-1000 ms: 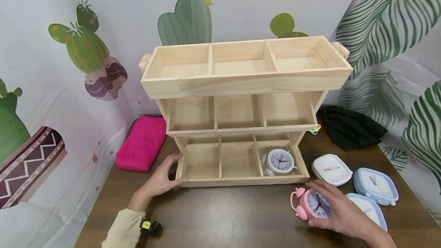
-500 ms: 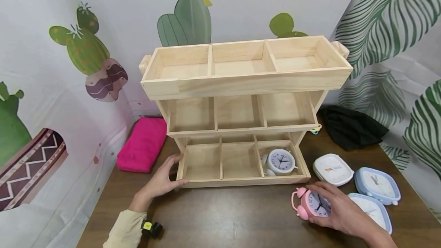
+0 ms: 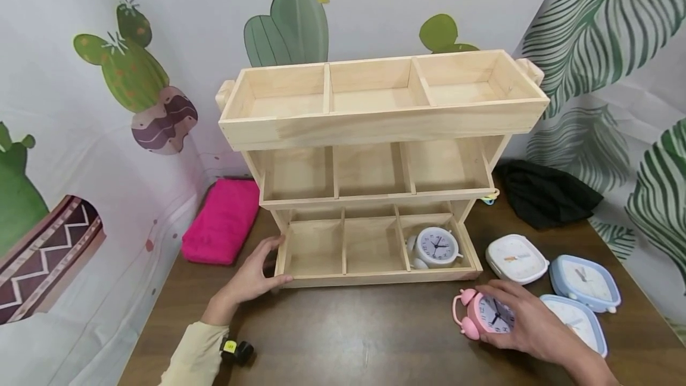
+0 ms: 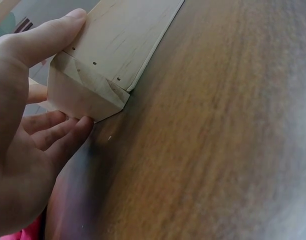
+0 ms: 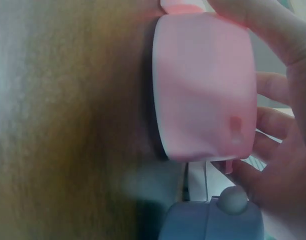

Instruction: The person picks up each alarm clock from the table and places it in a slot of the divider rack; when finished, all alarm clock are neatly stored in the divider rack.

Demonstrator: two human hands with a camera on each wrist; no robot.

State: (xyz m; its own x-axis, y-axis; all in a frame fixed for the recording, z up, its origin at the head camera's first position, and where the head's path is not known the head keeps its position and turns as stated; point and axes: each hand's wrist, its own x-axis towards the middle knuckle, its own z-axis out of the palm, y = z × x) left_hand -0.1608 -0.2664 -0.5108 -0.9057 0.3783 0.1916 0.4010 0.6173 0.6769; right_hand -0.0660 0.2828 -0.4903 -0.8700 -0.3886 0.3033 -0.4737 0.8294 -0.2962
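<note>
In the head view, a three-tier wooden shelf rack [image 3: 383,124] with divided trays stands on the table. My left hand [image 3: 252,279] grips the lower left front corner, its thumb on the front board [image 4: 123,40] and its fingers along the tray's side. A white alarm clock [image 3: 436,247] leans back in the bottom tray's right compartment. My right hand [image 3: 530,320] holds a pink twin-bell alarm clock [image 3: 485,314] around its body, its dial facing up and its bells to the left. From the right wrist, the clock's pink side [image 5: 203,90] shows close against the tabletop.
Right of the rack lie a white square clock [image 3: 517,259] and two light blue ones [image 3: 585,282], the nearer one [image 3: 577,321] partly behind my right hand. A black cloth [image 3: 549,195] lies behind them. A bright pink cloth bundle [image 3: 221,222] sits left of the rack.
</note>
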